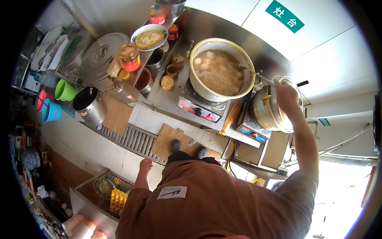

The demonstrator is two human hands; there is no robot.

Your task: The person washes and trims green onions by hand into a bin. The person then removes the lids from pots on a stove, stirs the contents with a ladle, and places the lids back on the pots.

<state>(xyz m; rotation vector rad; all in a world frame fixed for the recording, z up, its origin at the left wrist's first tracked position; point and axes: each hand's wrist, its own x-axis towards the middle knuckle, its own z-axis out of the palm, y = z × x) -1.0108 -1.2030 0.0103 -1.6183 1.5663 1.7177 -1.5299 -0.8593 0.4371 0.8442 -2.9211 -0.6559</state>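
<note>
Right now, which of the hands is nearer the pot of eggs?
Right. The right hand is right of the pot of eggs, gripping a utensil; the left hand hangs lower, farther off.

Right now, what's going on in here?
The person's right hand holds a utensil, its far end over or in a pot of eggs in cloudy liquid. The pot sits on a stove. The left hand hangs low at the person's side, seemingly empty.

Our right hand (287, 97) held a utensil (260, 76) dipped into a pot (221, 40) of eggs (205, 61); our left hand (146, 165) was beside us.
</note>
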